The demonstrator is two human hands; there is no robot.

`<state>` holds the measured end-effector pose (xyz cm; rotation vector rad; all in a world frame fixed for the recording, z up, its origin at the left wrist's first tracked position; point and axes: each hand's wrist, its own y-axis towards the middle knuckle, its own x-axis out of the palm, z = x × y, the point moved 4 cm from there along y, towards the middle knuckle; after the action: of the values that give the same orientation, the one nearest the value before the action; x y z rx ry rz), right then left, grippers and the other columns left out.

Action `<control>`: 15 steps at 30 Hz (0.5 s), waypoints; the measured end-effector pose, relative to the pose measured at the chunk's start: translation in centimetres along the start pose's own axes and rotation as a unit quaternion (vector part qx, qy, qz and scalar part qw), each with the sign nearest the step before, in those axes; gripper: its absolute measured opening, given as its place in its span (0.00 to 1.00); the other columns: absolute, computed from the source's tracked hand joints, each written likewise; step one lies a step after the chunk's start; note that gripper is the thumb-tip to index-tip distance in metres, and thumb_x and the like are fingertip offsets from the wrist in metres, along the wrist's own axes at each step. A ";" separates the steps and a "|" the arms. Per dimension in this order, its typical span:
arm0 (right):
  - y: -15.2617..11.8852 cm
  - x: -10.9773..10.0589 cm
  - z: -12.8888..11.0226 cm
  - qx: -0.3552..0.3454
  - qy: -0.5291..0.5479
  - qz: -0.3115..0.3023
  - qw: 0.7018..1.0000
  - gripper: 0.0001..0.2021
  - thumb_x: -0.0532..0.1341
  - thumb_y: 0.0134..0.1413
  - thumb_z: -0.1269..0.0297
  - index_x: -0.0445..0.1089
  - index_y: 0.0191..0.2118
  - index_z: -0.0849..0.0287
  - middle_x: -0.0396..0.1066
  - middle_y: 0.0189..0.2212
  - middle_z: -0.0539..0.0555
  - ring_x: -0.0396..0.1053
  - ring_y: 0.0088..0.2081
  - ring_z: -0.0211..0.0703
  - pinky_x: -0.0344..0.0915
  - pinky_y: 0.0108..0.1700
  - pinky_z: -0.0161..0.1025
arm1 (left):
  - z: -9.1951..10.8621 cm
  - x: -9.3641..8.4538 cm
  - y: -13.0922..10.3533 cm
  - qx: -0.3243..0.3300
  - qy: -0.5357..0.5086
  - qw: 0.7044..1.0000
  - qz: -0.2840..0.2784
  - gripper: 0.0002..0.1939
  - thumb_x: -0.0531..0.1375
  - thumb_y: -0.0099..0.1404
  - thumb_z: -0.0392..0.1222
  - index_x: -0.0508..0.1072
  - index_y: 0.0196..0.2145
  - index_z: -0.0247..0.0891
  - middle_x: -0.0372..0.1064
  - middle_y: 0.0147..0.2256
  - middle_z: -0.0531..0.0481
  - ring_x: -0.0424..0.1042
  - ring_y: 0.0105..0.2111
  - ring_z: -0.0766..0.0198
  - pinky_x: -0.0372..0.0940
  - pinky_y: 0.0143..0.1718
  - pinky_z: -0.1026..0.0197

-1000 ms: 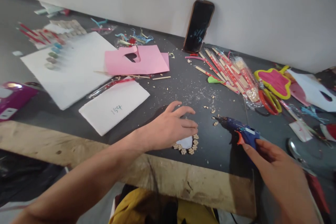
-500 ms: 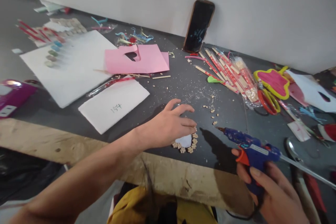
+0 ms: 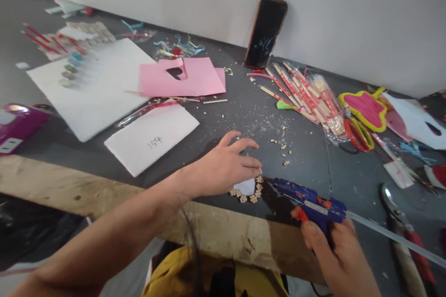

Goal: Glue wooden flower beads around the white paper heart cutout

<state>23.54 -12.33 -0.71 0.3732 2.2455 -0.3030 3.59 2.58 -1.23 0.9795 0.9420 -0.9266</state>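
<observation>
My right hand (image 3: 334, 246) grips a blue hot glue gun (image 3: 303, 199) with an orange trigger and a long clear glue stick at its back. Its nozzle tip points left, close to the right edge of a small white piece (image 3: 245, 187). Clusters of tiny wooden bits (image 3: 253, 197) ring the visible edge of that piece. My left hand (image 3: 232, 164) is over the piece with fingers spread, covering its far part. Whether the fingertips press on it is hidden. Several loose wooden bits (image 3: 284, 154) lie just beyond the glue gun.
A phone (image 3: 266, 32) leans on the wall. Wrapped wooden sticks (image 3: 299, 88), scissors (image 3: 358, 134) and pruning shears (image 3: 400, 225) lie to the right. Pink paper (image 3: 202, 76), white foam marked 154 (image 3: 151, 141) and a larger white sheet (image 3: 104, 97) are on the left.
My right hand has moved the glue gun left, bringing its nozzle up to the ringed white piece. My left hand stays in place.
</observation>
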 end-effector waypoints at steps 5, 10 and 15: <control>0.2 0.5 0.3 0.000 -0.004 0.036 0.999 0.18 0.54 0.54 0.47 0.71 0.36 0.55 0.68 0.26 0.53 0.66 0.29 0.44 0.66 0.33 0.40 | 0.1 0.1 -0.1 0.004 -0.001 1.000 0.004 0.20 0.56 0.61 0.30 0.69 0.50 0.44 0.69 0.53 0.54 0.52 0.58 0.50 0.41 0.58 0.39; 0.3 0.7 0.0 -0.005 0.000 0.020 1.000 0.16 0.55 0.53 0.48 0.72 0.34 0.55 0.70 0.28 0.52 0.66 0.28 0.42 0.65 0.31 0.38 | 0.0 0.1 -0.1 0.005 -0.002 1.000 0.012 0.19 0.54 0.62 0.29 0.70 0.49 0.43 0.69 0.52 0.54 0.52 0.58 0.50 0.42 0.58 0.38; 0.4 0.8 -0.2 -0.014 -0.003 0.015 1.000 0.15 0.53 0.55 0.51 0.71 0.35 0.55 0.71 0.30 0.52 0.67 0.30 0.43 0.65 0.33 0.39 | 0.0 -0.1 -0.1 0.000 -0.002 1.000 0.005 0.19 0.54 0.62 0.29 0.70 0.49 0.43 0.69 0.53 0.55 0.52 0.58 0.50 0.42 0.58 0.39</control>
<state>23.10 -11.80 -1.23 0.3908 2.2332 -0.2570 3.52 2.56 -1.18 0.9820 0.9333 -0.9198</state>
